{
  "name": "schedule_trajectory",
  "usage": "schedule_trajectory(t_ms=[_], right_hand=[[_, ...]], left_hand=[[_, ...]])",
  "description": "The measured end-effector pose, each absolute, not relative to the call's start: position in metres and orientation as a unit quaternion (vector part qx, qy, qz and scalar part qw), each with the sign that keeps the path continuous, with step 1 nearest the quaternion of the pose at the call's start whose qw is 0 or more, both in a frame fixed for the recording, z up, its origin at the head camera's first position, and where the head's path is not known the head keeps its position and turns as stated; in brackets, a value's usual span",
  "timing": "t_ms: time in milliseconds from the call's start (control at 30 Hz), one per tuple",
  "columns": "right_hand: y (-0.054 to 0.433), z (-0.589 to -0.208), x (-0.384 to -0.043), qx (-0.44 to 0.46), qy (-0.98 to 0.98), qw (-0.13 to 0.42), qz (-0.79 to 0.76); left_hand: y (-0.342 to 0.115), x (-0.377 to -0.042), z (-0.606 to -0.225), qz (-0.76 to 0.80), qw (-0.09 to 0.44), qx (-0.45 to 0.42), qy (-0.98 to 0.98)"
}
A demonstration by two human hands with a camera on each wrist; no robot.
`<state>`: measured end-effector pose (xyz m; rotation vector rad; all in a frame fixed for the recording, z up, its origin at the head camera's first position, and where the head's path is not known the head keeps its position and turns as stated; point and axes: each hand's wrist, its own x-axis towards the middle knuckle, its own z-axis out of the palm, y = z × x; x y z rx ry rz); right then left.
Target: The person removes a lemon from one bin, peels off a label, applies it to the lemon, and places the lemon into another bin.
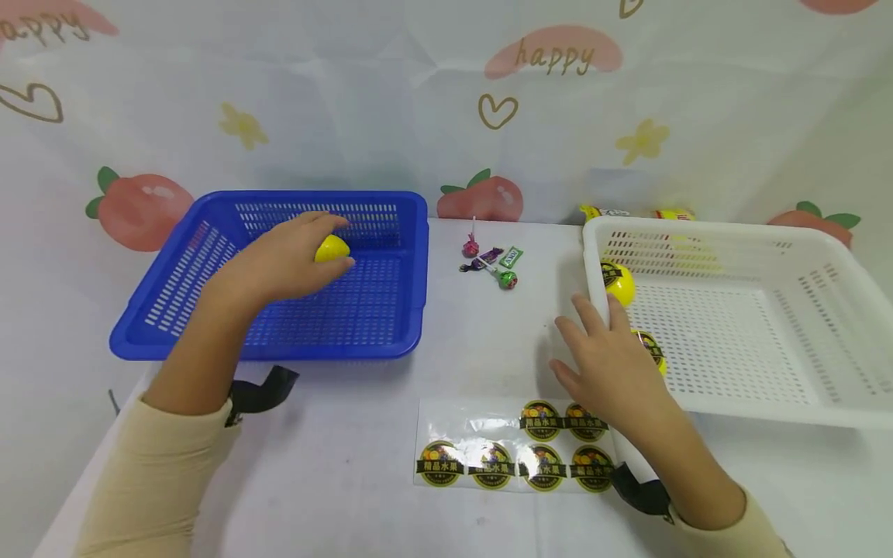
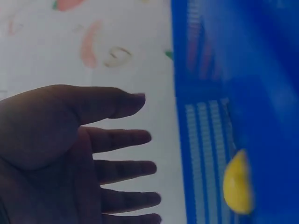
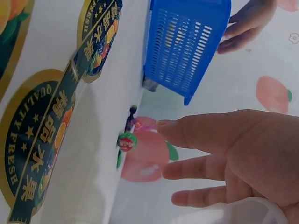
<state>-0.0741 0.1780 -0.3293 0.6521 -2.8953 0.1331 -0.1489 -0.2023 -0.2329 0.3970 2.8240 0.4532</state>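
My left hand [image 1: 289,260] reaches over the blue basket [image 1: 412,310] with its fingers straight and spread. A yellow lemon [image 1: 331,248] shows beyond the palm, between thumb and fingers in the head view. In the left wrist view the same lemon [image 2: 237,184] lies inside the basket, apart from the fingertips. Over the left rim of the white basket [image 1: 767,415], my right hand [image 1: 617,368] hovers with loosely extended fingers, holding nothing. Yellow round fruits with black labels, one upper [image 1: 619,285] and one lower [image 1: 652,353], sit in that basket; the hand partly covers the lower one.
A clear sheet of round fruit stickers [image 1: 488,418] lies at the front, partly under the right forearm. Between the baskets are a pink lollipop [image 1: 470,246], a green lollipop [image 1: 508,280] and wrapped candies [image 1: 512,257]. A yellow packet [image 1: 673,215] shows behind the white basket.
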Motion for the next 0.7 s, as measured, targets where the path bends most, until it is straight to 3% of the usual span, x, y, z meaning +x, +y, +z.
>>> schedule_trajectory(t_ms=[200, 367, 700], right_hand=[[0.178, -0.33, -0.073, 0.219, -0.97, 0.096, 0.038], [0.177, -0.331, -0.071, 0.217, -0.971, 0.093, 0.042], [0.179, -0.331, -0.073, 0.223, -0.969, 0.102, 0.041]], left_hand=[[-0.217, -0.194, -0.243, 0.081, 0.224, 0.118, 0.964], [-0.217, -0.208, -0.257, 0.064, 0.283, 0.11, 0.951], [-0.212, -0.212, -0.252, 0.024, 0.297, 0.075, 0.952]])
